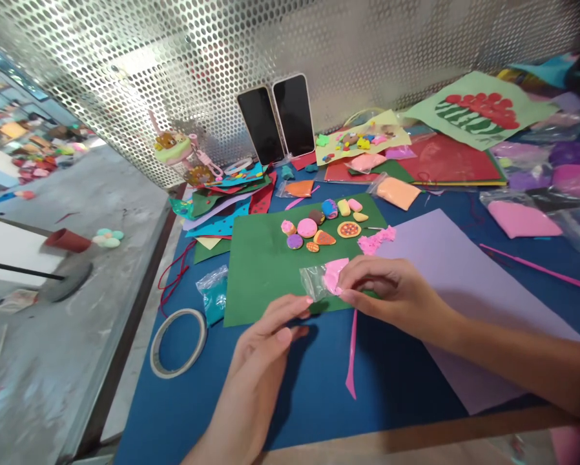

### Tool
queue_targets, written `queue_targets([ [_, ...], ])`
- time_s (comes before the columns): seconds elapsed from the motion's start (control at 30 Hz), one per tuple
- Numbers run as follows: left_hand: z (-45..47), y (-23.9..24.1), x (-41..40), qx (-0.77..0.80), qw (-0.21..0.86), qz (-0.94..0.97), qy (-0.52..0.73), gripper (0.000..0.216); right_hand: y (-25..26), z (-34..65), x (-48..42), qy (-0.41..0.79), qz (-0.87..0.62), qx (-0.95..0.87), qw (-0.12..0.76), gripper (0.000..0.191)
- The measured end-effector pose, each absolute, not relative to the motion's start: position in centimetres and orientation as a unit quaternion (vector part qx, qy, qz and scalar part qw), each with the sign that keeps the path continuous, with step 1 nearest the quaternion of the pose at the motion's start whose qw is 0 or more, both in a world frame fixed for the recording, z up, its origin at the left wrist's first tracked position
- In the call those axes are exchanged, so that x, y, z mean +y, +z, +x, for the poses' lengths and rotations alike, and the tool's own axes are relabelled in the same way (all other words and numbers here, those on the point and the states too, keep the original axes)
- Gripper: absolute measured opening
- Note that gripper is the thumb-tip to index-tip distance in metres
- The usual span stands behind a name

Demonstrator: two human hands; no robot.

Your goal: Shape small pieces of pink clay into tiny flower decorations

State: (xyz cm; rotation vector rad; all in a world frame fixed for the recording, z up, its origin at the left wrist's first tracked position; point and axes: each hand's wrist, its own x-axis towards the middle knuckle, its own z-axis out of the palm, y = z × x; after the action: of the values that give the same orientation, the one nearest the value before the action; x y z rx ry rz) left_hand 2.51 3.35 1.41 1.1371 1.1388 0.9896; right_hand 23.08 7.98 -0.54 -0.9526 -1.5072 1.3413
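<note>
The grip of the right hand (399,287) is pinched nearly closed, thumb and forefinger meeting at the right end of a small clear bag (314,283) with pink clay (335,274) in it. The left hand (265,352) is loosely curled, its thumb and forefinger well apart with nothing between them; its forefinger tip lies at the lower left corner of the bag, and whether it touches the film I cannot tell.

The bag is between the two hands, over the near part of the green sheet (258,271) on the blue tabletop (314,400). Its long axis runs roughly from left to right, the clear, flat part toward the left hand and the pink-filled part toward the right. From the right grip, then, the bag extends leftward, and the right hand is the nearer one to the clay.

Just beyond the right hand is a crumbly pink strip (377,241), and farther left on the green sheet sits a cluster of little clay pieces, among them a round pink one (307,228). A pink modelling tool (352,361) lies on the near side of the bag, pointing toward the person, and a lilac sheet (445,278) lies beneath the right forearm.
</note>
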Motion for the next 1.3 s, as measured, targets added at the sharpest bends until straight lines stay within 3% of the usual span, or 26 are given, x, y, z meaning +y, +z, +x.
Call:
queue_targets([
  [0.07, 3.4, 1.6, 3.5, 0.447, 0.665, 0.406, 0.440, 0.029, -0.4, 23.1, 8.0, 0.517, -0.376, -0.618, 0.458, 0.008],
  [0.17, 4.3, 1.8, 3.7, 0.423, 0.702, 0.363, 0.443, 0.031, -0.2, 23.1, 8.0, 0.473, -0.365, -0.638, 0.486, 0.003],
  [1.3, 5.0, 0.6, 4.1, 0.393, 0.752, 0.320, 0.423, 0.031, 0.0, 23.0, 7.8, 0.376, -0.415, -0.679, 0.475, 0.012],
])
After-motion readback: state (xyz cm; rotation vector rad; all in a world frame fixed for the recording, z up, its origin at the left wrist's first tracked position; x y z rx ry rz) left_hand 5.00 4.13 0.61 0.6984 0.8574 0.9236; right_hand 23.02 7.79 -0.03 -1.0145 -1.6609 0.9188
